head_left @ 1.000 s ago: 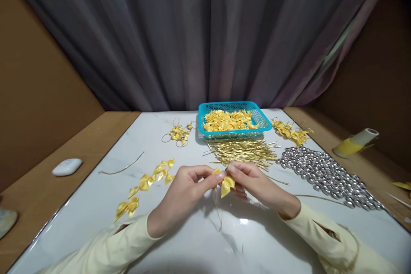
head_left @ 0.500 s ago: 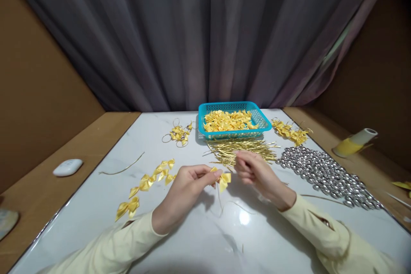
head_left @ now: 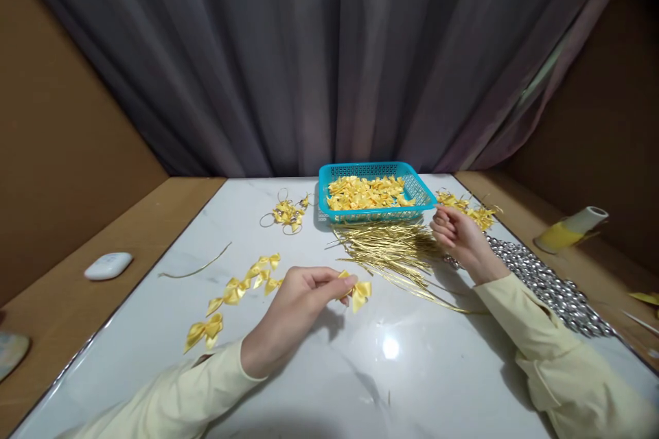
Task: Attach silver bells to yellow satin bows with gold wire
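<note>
My left hand pinches a small yellow satin bow just above the white table. A thin gold wire runs from the bow to my right hand, whose fingers are closed on its far end, out at the right over the edge of the silver beads. Under that wire lies a loose heap of gold wires. A turquoise basket full of yellow bows stands behind the heap.
Several finished bows lie in a row left of my left hand, and more wired bows sit at the back left and bows at the back right. A white oval object rests on the wooden ledge at left, a yellow ribbon spool at right.
My right hand left the bow and drew out to the right and back, pulling the gold wire taut through it. The left hand stayed put, still pinching the bow.
</note>
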